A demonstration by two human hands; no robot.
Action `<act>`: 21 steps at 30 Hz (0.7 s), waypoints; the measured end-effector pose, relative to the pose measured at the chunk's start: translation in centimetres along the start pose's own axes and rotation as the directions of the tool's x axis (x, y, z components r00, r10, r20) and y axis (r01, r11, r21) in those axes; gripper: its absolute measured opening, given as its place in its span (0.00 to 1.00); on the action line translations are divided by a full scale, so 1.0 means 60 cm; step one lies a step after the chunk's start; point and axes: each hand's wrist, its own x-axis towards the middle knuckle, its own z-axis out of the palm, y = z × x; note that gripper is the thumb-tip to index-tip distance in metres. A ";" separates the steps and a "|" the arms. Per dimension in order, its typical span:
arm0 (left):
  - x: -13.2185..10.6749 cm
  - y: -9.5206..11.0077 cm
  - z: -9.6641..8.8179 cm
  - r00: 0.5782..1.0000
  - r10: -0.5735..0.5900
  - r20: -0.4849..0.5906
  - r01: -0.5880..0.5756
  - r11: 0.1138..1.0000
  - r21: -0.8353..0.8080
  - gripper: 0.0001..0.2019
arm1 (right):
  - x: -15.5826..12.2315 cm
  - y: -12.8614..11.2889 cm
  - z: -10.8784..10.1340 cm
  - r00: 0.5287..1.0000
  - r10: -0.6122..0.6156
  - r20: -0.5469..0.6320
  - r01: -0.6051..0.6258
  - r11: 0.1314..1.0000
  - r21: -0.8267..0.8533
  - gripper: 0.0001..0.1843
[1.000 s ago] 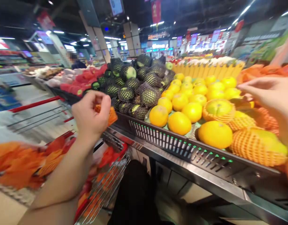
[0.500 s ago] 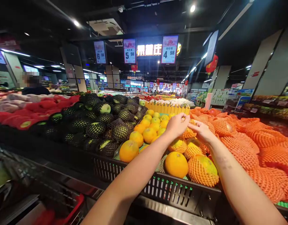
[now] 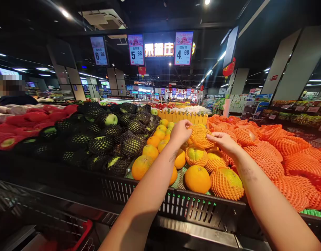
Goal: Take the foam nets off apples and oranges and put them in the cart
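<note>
Over the crate of oranges, my left hand (image 3: 181,132) pinches one side of an orange foam net sleeve (image 3: 200,136). My right hand (image 3: 224,141) grips its opposite side between thumb and fingers, so the net spreads between both hands. Whether a fruit sits inside it cannot be seen. Just below are oranges in similar nets, one (image 3: 196,156) with its top bare. A bare orange (image 3: 197,179) and a netted orange (image 3: 227,183) lie at the crate's front. More bare oranges (image 3: 150,152) fill the left side, partly behind my left arm.
The black slotted crate edge (image 3: 186,202) runs along the front. Green apples in black nets (image 3: 105,143) are heaped left, and fruit in orange-red nets (image 3: 265,158) is piled right. A cart with a red part (image 3: 85,232) stands lower left. A person (image 3: 16,96) is far left.
My hands have moved apart, and the foam net now shows stretched between them. The whole scene has shifted slightly left in view.
</note>
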 end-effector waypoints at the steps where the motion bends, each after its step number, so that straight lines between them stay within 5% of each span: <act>1: 0.001 -0.002 0.000 0.999 -0.040 -0.020 0.040 0.999 0.009 0.10 | -0.002 -0.004 0.003 0.999 0.023 0.045 -0.025 0.999 0.047 0.30; 3: 0.002 -0.005 0.002 0.994 -0.090 0.062 0.086 0.994 0.073 0.07 | -0.004 -0.014 0.008 0.997 0.014 0.075 -0.028 0.981 0.194 0.28; 7: -0.004 -0.007 0.014 0.924 -0.105 0.367 0.051 0.986 0.156 0.13 | 0.003 -0.028 0.005 0.977 -0.121 -0.178 0.193 0.856 0.480 0.24; 10: -0.007 -0.001 0.014 0.894 -0.100 0.436 0.090 0.995 0.043 0.18 | 0.006 -0.032 -0.006 0.949 -0.130 -0.286 0.286 0.733 0.617 0.22; 14: -0.009 0.011 0.007 0.906 -0.063 0.418 0.127 0.984 -0.126 0.17 | -0.005 -0.035 -0.010 0.994 -0.045 -0.103 0.106 0.680 0.725 0.19; 17: -0.015 0.018 0.007 0.852 0.016 0.524 0.097 0.978 -0.187 0.16 | -0.016 -0.039 0.002 0.999 -0.025 0.023 0.001 0.710 0.704 0.17; 21: -0.021 0.026 0.009 0.791 0.097 0.603 0.042 0.976 -0.212 0.15 | -0.013 -0.036 0.023 1.000 -0.013 0.022 -0.002 0.817 0.576 0.19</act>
